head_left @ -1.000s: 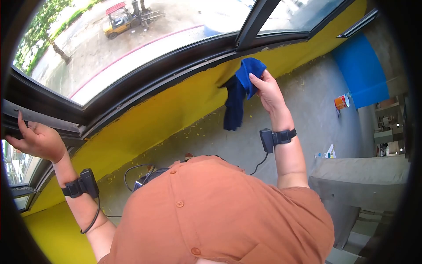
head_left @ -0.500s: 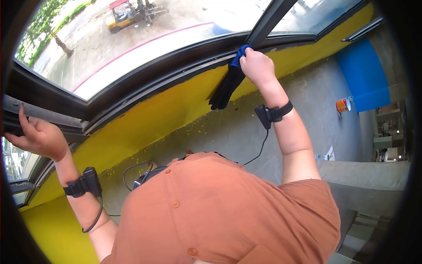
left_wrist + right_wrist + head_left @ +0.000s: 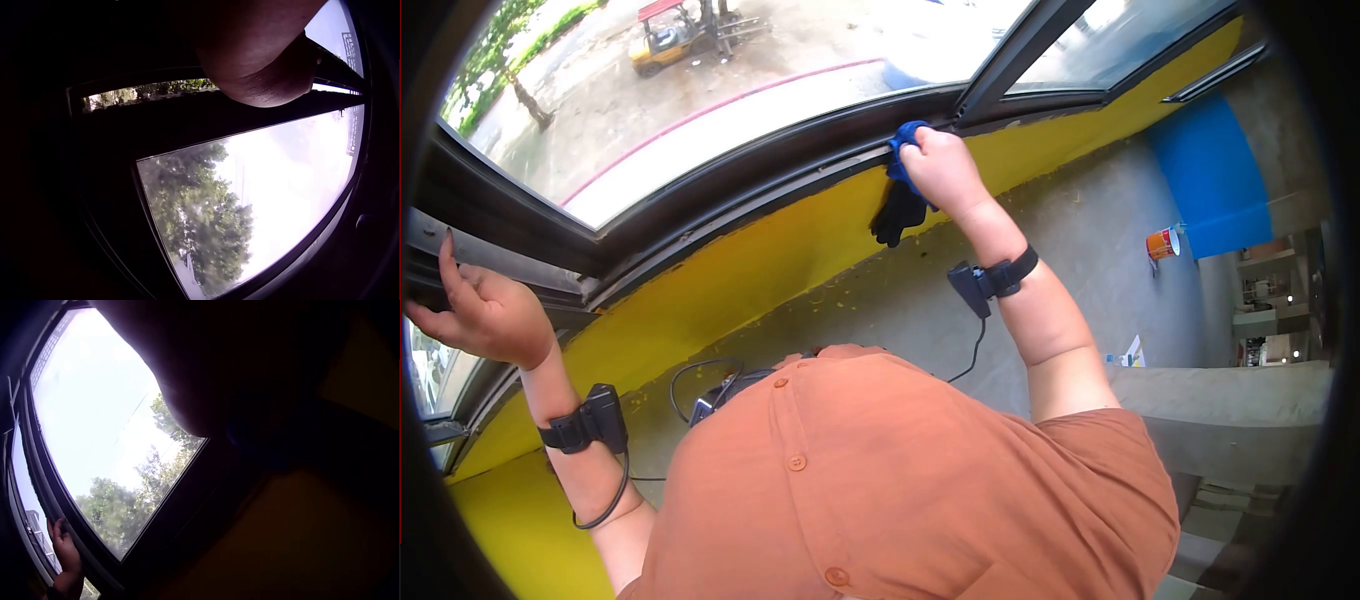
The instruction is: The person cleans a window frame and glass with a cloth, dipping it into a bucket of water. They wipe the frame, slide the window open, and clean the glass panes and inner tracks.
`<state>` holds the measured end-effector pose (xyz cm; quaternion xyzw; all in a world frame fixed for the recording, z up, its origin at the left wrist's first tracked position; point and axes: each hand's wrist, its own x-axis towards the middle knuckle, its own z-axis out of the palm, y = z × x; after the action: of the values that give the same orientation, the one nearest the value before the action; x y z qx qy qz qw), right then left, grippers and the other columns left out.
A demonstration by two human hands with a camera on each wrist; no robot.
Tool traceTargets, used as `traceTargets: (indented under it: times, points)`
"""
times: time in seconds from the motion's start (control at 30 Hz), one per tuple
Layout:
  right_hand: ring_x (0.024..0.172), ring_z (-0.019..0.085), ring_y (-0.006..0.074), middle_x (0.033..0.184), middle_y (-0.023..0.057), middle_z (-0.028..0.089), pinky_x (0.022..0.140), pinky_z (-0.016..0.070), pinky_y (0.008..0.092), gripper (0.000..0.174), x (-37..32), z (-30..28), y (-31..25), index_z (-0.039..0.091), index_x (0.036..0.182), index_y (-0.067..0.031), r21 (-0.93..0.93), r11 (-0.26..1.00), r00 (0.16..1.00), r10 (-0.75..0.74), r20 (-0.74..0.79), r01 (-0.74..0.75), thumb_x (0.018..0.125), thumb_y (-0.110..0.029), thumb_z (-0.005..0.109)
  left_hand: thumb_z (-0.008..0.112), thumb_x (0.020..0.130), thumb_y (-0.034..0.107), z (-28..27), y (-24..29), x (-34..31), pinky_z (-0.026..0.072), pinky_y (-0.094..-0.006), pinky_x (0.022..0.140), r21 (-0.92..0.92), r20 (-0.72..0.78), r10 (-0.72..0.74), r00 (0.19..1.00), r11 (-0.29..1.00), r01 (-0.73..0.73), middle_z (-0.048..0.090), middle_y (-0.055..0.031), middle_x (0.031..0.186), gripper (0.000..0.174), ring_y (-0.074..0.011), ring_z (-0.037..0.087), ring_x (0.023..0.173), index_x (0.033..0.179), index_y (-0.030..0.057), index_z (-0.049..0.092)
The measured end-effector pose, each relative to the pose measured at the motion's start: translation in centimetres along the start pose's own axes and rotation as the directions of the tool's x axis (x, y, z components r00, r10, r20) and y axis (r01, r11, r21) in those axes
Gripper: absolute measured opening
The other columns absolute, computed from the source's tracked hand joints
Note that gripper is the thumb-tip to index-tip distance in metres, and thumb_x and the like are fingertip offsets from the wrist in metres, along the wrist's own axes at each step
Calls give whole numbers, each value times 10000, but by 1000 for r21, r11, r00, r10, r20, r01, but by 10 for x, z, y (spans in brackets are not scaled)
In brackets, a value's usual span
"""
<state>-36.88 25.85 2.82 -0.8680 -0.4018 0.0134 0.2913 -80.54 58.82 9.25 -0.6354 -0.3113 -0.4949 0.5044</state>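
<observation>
My right hand (image 3: 945, 172) grips a bunched blue cloth (image 3: 907, 150) at the lower rail of the dark window frame (image 3: 770, 165). Below the fist, a darker length of the cloth hangs in front of the yellow wall. In the right wrist view the cloth (image 3: 259, 447) is a dim blue patch in shadow. At the far left, my left hand (image 3: 495, 318) rests against the frame's upright, index finger straight along it and thumb spread. The right wrist view also shows the left hand (image 3: 67, 553) on that upright; the left wrist view is mostly dark.
Beneath the window runs a yellow wall (image 3: 730, 275) down to a grey floor (image 3: 1060, 260). An orange-and-white bucket (image 3: 1162, 243) stands by a blue panel (image 3: 1215, 180) at the right. Beyond the glass are a forklift (image 3: 668, 42) and trees. Cables trail from both wrist cameras.
My right hand first held the cloth up off the frame, then brought it to the rail with a closed fist and moved left along it. The left hand stays in place.
</observation>
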Motion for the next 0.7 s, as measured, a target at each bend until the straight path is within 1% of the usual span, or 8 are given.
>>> traceTargets:
  times: [0.13, 0.3, 0.47, 0.5, 0.53, 0.6, 0.63, 0.7]
  points:
    - [823, 667, 424, 846, 238, 686, 773, 546, 494, 217, -12, 19, -22, 644, 840, -4, 52, 998, 999, -42, -27, 43, 873, -203, 563, 684, 913, 24, -6, 10, 2, 443, -369, 675, 3, 80, -94, 992, 996, 94, 471, -104, 894, 320, -261, 506, 767, 1169, 198, 761]
    - [767, 657, 427, 807, 256, 661, 710, 536, 451, 233, -21, 39, -51, 627, 858, 27, 135, 987, 996, -90, -4, 90, 896, -199, 590, 684, 907, 10, -11, 12, 13, 458, -364, 712, -48, 7, 44, 999, 998, -44, 497, -113, 962, 338, -258, 518, 871, 1189, 183, 752]
    - [842, 657, 447, 850, 272, 671, 790, 540, 502, 217, -36, 63, -102, 649, 864, -15, 230, 970, 981, -120, 152, 83, 874, -219, 574, 676, 901, -13, -11, 17, 15, 473, -383, 804, -103, 43, 8, 999, 995, -4, 504, -149, 1093, 362, -284, 525, 983, 1199, 181, 744]
    - [819, 706, 358, 850, 215, 718, 765, 558, 431, 207, -33, 64, -105, 687, 925, -18, 222, 972, 970, -123, 212, 75, 891, -200, 597, 675, 899, -19, -11, 17, 16, 475, -393, 837, -150, 43, 9, 999, 989, -2, 502, -163, 1152, 377, -295, 527, 1015, 1208, 188, 739]
    - [819, 706, 358, 850, 215, 718, 765, 558, 431, 207, -35, 65, -102, 687, 925, -18, 224, 972, 970, -125, 208, 77, 891, -200, 597, 675, 899, -19, -14, 19, 17, 475, -393, 837, -149, 39, 9, 999, 989, -3, 502, -163, 1152, 377, -295, 527, 1015, 1208, 188, 739]
    - [798, 711, 203, 882, 102, 747, 735, 558, 326, 216, -38, 66, -90, 716, 1024, -10, 805, 524, 921, -90, 379, -279, 927, -173, 613, 603, 883, -63, -21, 29, 20, 486, -420, 956, -143, 101, -36, 994, 988, 50, 441, -277, 1386, 452, -403, 487, 1272, 1237, 195, 712]
    - [771, 665, 99, 924, 30, 733, 702, 543, 251, 231, -44, 57, -87, 718, 1097, -1, 853, 328, 887, -84, 454, -405, 951, -153, 623, 609, 881, -64, -23, 31, 24, 477, -408, 976, -157, 84, -29, 996, 987, 42, 423, -267, 1402, 454, -401, 472, 1278, 1234, 201, 715]
    - [667, 645, 74, 886, 40, 737, 570, 504, 207, 210, -56, 36, -74, 723, 1073, -25, 807, 341, 856, -15, 517, -482, 964, -175, 623, 625, 879, -57, -27, 36, 25, 475, -404, 988, -160, 89, -51, 995, 985, 65, 403, -250, 1424, 444, -389, 461, 1284, 1227, 202, 721]
